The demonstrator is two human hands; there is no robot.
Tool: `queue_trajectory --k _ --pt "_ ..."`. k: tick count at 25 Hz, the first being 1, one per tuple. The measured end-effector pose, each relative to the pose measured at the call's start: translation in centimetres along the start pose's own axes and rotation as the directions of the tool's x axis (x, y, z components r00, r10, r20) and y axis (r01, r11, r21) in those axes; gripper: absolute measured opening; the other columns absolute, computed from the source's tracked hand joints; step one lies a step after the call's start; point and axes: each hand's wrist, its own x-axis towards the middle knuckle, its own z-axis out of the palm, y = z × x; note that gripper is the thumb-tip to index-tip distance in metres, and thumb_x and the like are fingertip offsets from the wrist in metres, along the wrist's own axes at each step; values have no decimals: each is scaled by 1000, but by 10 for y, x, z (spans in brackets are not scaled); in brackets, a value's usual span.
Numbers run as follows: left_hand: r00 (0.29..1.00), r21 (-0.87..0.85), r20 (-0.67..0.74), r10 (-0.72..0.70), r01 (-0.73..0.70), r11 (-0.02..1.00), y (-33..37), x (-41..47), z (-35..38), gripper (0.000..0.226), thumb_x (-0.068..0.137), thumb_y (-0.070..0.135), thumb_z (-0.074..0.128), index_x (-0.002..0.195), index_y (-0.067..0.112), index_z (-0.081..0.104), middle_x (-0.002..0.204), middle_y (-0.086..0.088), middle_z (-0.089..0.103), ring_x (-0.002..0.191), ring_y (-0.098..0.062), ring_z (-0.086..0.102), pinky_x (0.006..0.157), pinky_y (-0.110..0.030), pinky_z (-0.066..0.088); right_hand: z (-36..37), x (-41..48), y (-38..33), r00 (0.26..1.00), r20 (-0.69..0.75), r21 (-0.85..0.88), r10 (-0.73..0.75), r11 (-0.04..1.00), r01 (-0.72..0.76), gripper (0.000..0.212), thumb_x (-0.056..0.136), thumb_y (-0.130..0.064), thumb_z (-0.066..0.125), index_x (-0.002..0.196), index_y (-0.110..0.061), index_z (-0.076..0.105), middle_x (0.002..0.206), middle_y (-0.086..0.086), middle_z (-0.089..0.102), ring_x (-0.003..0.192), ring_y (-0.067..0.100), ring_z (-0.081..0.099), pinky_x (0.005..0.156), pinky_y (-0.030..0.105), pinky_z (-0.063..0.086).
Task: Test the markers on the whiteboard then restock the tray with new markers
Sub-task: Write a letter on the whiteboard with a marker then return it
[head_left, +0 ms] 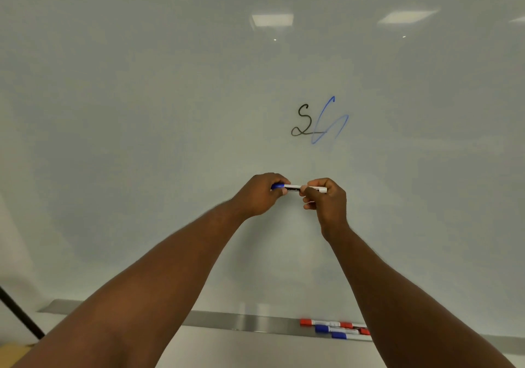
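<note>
Both hands hold one blue marker (294, 187) level in front of the whiteboard (170, 112). My left hand (260, 194) grips its blue cap end. My right hand (326, 200) pinches the white barrel. Whether the cap is fully seated I cannot tell. Above the hands the board carries a black scribble (302, 122) and a fainter blue scribble (329, 123) overlapping it. Along the board's bottom runs a grey metal tray (241, 322) holding several markers: a red-capped marker (326, 323) and blue-capped markers (335, 330), partly hidden by my right forearm.
Ceiling lights reflect in the upper board. A dark diagonal bar (20, 313) crosses the lower left corner, beside a tan surface. Below the tray is a pale wall.
</note>
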Motion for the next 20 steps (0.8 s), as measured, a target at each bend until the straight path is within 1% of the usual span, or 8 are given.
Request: queue_trajectory --k 3,6,9,11,14,16,18,20 --pt "1000 192 21 -7 3 981 -17 -16 2 21 92 22 66 113 22 70 103 4 71 91 -13 63 82 -29 51 -1 -10 24 994 87 -253 -62 964 83 14 79 -8 81 84 -11 69 78 5 70 66 11 62 59 23 50" --pt "1000 342 4 -30 27 939 -29 -32 10 22 92 26 66 113 23 71 100 4 71 87 -16 62 78 -31 51 4 -21 42 981 165 -392 -104 905 162 15 79 -14 80 81 -21 67 75 -3 68 64 10 61 58 24 48" --pt "999 450 -15 -49 51 892 -41 -48 18 18 94 27 61 108 23 70 95 2 70 85 -19 62 76 -35 51 8 -28 56 955 258 -547 -146 793 269 13 84 -28 76 97 -31 72 89 -8 70 82 9 64 72 24 50" --pt "997 475 -30 -70 76 877 -50 -60 24 17 94 27 58 106 23 71 93 1 69 85 -21 62 77 -38 52 13 -34 64 936 305 -633 -174 697 336 22 88 -32 72 110 -29 74 101 -5 71 94 13 63 80 25 47" --pt "994 498 -78 -75 104 861 -66 -79 34 19 95 26 56 107 22 70 94 2 69 85 -21 62 75 -38 52 24 -49 74 884 387 -686 -262 559 466 25 91 -26 70 114 -21 75 105 1 74 95 24 65 84 32 46" --pt "993 522 -95 -73 113 846 -77 -91 38 20 96 26 54 109 23 69 95 2 69 84 -21 62 72 -36 52 29 -59 82 846 447 -676 -289 511 531 25 89 -21 72 113 -16 76 102 3 75 91 28 67 83 36 49" --pt "991 535 -99 -90 129 835 -91 -106 42 20 97 26 53 110 22 68 97 1 68 85 -22 61 71 -36 52 37 -67 97 804 514 -653 -298 472 592 25 85 -19 75 109 -14 75 98 4 74 85 29 68 79 40 52" --pt "989 543 -89 -115 145 827 -109 -121 46 20 97 26 53 110 22 67 97 0 67 85 -23 62 72 -38 53 48 -76 112 779 564 -640 -274 451 622 20 83 -20 76 103 -17 76 94 3 70 76 28 66 70 39 53"
